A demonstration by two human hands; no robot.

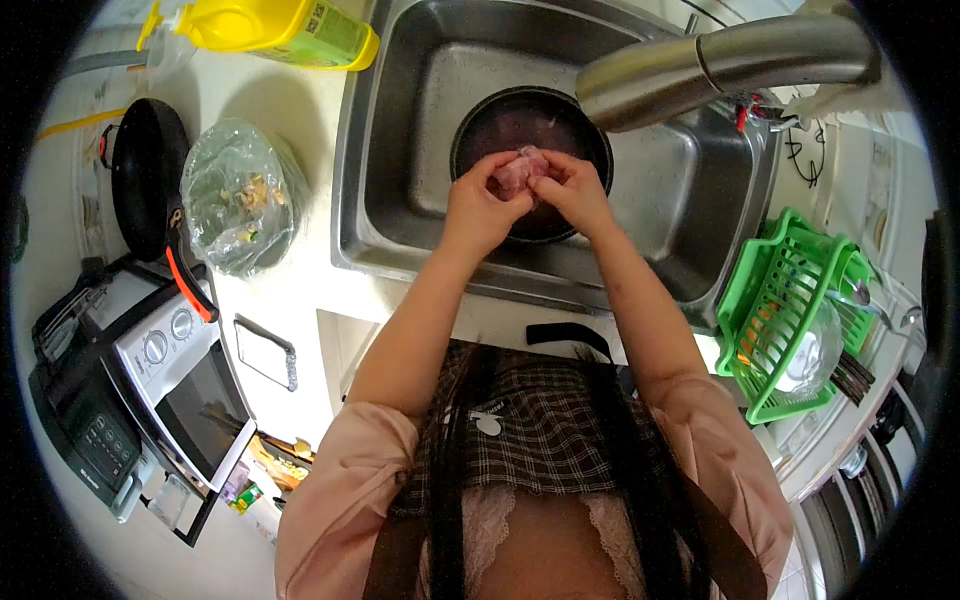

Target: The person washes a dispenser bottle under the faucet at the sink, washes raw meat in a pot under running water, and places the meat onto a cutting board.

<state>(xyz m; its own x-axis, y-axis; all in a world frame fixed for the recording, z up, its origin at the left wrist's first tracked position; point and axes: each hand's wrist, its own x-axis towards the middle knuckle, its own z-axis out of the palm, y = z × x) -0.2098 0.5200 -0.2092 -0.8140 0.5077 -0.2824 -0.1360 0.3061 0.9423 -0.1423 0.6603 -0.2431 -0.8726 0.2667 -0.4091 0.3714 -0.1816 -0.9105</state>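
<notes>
A piece of raw pinkish meat (520, 172) is pinched between my two hands over the sink (405, 225). My left hand (482, 205) grips it from the left side, and my right hand (572, 195) grips it from the right, the fingertips of both closed round it. Below the meat, inside the basin, sits a round dark pan (470, 135) holding reddish, cloudy water. My hands and the meat hide part of the pan and its contents.
A thick metal faucet (690, 75) reaches over the sink from the right. To the left are a lined bin bag with scraps (240, 200), a black frying pan (150, 180) and a yellow bottle (290, 30). A green dish rack (790, 320) stands at right.
</notes>
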